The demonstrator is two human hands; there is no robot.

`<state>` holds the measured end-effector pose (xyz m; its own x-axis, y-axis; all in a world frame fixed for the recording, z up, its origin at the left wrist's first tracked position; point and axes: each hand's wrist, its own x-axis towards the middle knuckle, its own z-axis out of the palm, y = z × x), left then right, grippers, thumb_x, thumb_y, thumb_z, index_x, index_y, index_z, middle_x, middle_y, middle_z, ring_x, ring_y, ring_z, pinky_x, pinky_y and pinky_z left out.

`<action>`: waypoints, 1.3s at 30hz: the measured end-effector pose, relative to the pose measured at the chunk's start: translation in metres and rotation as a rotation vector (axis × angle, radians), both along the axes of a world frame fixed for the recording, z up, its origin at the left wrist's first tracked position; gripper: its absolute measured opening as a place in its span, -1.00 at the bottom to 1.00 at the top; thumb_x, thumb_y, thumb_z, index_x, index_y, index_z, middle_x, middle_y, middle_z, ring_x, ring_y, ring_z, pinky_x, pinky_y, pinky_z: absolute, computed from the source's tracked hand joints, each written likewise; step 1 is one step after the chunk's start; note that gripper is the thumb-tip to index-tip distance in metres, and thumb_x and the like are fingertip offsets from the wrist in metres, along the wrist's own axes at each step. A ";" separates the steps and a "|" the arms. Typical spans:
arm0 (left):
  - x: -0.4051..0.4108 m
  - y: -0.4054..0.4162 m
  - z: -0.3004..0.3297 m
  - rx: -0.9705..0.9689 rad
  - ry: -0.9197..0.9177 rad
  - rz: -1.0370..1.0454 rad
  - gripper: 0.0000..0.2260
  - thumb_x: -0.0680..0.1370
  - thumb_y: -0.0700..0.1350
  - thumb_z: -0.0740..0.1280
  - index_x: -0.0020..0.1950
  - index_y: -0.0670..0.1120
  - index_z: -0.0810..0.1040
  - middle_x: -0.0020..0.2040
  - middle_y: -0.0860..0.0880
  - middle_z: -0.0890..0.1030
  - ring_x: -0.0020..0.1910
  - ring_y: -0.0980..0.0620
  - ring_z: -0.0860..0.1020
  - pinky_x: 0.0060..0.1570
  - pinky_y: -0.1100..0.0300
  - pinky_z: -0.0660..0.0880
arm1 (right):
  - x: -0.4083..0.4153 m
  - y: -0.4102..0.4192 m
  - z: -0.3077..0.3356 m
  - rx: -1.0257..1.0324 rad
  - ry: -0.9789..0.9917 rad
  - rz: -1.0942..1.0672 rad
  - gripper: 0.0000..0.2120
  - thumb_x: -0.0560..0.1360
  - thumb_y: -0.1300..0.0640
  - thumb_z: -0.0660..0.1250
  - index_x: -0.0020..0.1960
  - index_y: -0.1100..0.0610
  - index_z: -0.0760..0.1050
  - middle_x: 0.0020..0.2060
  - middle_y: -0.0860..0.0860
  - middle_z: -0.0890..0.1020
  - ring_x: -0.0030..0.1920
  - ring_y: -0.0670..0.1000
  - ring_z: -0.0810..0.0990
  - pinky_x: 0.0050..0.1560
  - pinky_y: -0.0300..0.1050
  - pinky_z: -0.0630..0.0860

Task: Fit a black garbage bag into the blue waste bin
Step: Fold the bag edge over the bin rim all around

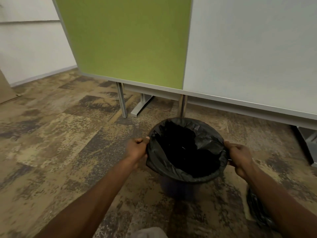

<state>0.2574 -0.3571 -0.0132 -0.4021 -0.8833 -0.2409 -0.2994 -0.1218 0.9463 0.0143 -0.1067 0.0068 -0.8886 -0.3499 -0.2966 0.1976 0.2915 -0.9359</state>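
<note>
Both hands' fingers (139, 141) pinch the crinkled black bag (205, 141) over the round bin (178, 188) rim

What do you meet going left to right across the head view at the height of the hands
Patterned carpet → left hand gripping the bag's edge → black garbage bag stretched over the bin's mouth → right hand gripping the opposite edge → desk foot.

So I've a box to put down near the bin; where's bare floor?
Bare carpet lies left of the left hand, out to the wall. It is crowded behind the bin, by the partition legs, and lower right, where a loose black bag lies.
</note>
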 end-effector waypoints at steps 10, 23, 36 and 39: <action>0.082 -0.117 0.055 -0.152 0.005 0.142 -0.66 0.65 0.00 0.40 -0.17 -0.24 0.69 -0.34 -0.17 0.55 -0.37 -0.06 0.51 -0.35 0.13 0.47 | 0.059 -0.132 0.060 -0.167 -0.101 0.148 -0.81 0.66 0.08 0.29 -0.06 0.12 0.60 -0.14 0.10 0.67 -0.12 0.11 0.64 -0.11 0.00 0.57; 0.103 -0.212 0.044 -0.235 -0.208 0.256 -0.71 0.64 -0.14 0.34 -0.18 -0.27 0.71 -0.24 -0.30 0.70 -0.27 -0.21 0.69 -0.18 -0.26 0.69 | 0.057 -0.252 0.059 -0.157 -0.150 0.293 -0.78 0.66 0.34 0.23 0.24 0.32 0.58 0.14 0.27 0.66 0.09 0.21 0.63 -0.05 0.07 0.60; 0.073 -0.284 0.002 -0.231 -0.335 0.272 -0.64 0.69 -0.06 0.30 -0.27 -0.11 0.66 -0.34 -0.13 0.64 -0.32 -0.09 0.60 -0.23 0.04 0.57 | 0.042 -0.334 -0.012 -0.042 -0.209 0.303 -0.75 0.69 0.26 0.21 0.03 0.04 0.63 -0.04 0.09 0.70 0.04 0.18 0.68 0.04 0.12 0.65; 0.067 -0.292 -0.017 -0.197 -0.331 0.254 -0.67 0.70 -0.01 0.29 -0.15 -0.10 0.71 -0.26 -0.14 0.69 -0.28 -0.11 0.64 -0.19 0.01 0.61 | 0.039 -0.345 -0.033 -0.023 -0.200 0.279 -0.74 0.67 0.25 0.25 0.25 0.05 0.63 0.09 0.11 0.71 0.08 0.17 0.68 0.00 0.05 0.66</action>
<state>0.3243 -0.6491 -0.0303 -0.0965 -0.9858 -0.1373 -0.5732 -0.0577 0.8174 0.0538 -0.4520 -0.0264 -0.6831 -0.5798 -0.4441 0.2931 0.3394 -0.8938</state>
